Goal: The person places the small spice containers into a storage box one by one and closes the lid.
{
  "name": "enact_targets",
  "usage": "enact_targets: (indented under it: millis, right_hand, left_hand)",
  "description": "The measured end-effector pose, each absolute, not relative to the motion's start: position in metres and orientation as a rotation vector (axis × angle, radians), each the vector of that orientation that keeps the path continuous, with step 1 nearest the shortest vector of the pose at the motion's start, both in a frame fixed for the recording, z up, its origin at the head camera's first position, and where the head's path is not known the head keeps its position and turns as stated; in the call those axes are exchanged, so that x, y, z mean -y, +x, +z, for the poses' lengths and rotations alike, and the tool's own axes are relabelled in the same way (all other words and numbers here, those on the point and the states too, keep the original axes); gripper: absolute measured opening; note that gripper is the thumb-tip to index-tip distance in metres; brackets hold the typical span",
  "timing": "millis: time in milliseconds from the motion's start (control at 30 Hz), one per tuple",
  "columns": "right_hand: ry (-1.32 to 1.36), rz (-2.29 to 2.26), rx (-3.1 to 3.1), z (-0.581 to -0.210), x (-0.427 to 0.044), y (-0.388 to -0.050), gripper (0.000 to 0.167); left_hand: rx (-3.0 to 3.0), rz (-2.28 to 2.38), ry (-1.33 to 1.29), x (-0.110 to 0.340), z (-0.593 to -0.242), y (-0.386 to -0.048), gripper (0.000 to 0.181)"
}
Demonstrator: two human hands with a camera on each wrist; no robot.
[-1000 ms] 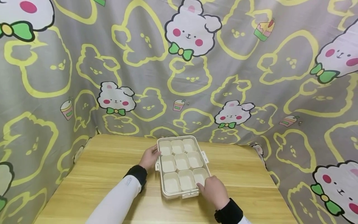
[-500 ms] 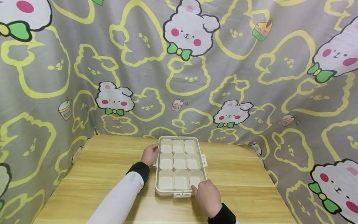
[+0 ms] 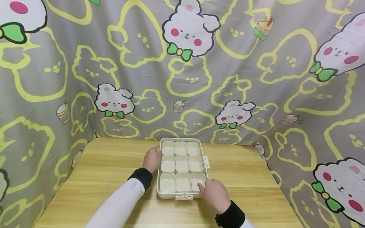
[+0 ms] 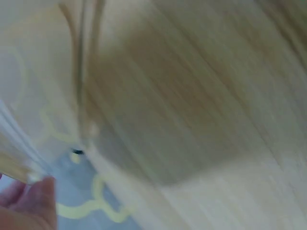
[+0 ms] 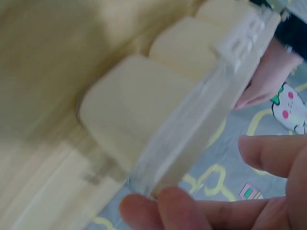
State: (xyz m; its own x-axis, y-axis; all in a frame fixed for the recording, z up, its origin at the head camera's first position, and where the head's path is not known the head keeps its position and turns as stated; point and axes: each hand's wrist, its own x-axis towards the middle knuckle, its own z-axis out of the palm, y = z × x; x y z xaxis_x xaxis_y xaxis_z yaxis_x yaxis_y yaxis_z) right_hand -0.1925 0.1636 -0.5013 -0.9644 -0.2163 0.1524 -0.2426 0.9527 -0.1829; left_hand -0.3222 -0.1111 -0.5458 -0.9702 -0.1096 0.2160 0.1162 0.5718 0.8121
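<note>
A cream storage box [image 3: 182,163] with several square cups inside lies between both hands in the head view. Latches show on its right side [image 3: 206,161] and front edge [image 3: 184,197]. My left hand [image 3: 152,159] grips the far part of its left edge; its fingertips [image 4: 45,189] show at the corner of the left wrist view. At the front right corner my right hand [image 3: 215,194] holds the box, thumb over the top. In the right wrist view, fingertips [image 5: 180,206] touch the rim. Whether the box rests on the table, or has a clear lid, I cannot tell.
A wood-grain table [image 3: 114,177] lies beneath the box and hands. Grey curtain [image 3: 154,76] with cartoon bunnies hangs at the back and both sides, close along the table's far edge.
The box was tilted a little, then turned straighter and shifted slightly left, both hands staying on it. The right hand moved left, then slightly right again.
</note>
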Motion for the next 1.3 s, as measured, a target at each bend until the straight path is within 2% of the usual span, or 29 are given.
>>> enact_targets:
  millis: [200,367,533,733,933,1300]
  right_hand:
    - [0.349,0.396,2.919,-0.496,-0.176,-0.228,0.041]
    - [0.368,0.385,2.823,-0.506,-0.180,-0.262,0.032]
    - [0.379,0.448,2.715,-0.529,-0.174,-0.291,0.041]
    - [0.331,0.689,2.747,-0.556,-0.165,-0.311,0.059]
    - [0.249,0.872,2.839,-0.561,-0.163,-0.310,0.074]
    - [0.178,0.906,2.931,-0.565,-0.163,-0.312,0.081]
  left_hand:
    - [2.564,-1.103,-0.075,0.104,-0.533,-0.298,0.036]
    - [2.565,-0.972,-0.065,0.100,-0.536,-0.285,0.038]
    - [2.632,-0.866,-0.046,0.094,-0.549,-0.281,0.047]
    - [2.693,-0.937,0.028,0.084,-0.555,-0.279,0.066]
    - [2.743,-0.994,0.083,0.080,-0.557,-0.281,0.073]
    - [2.780,-1.183,0.101,0.082,-0.557,-0.280,0.074]
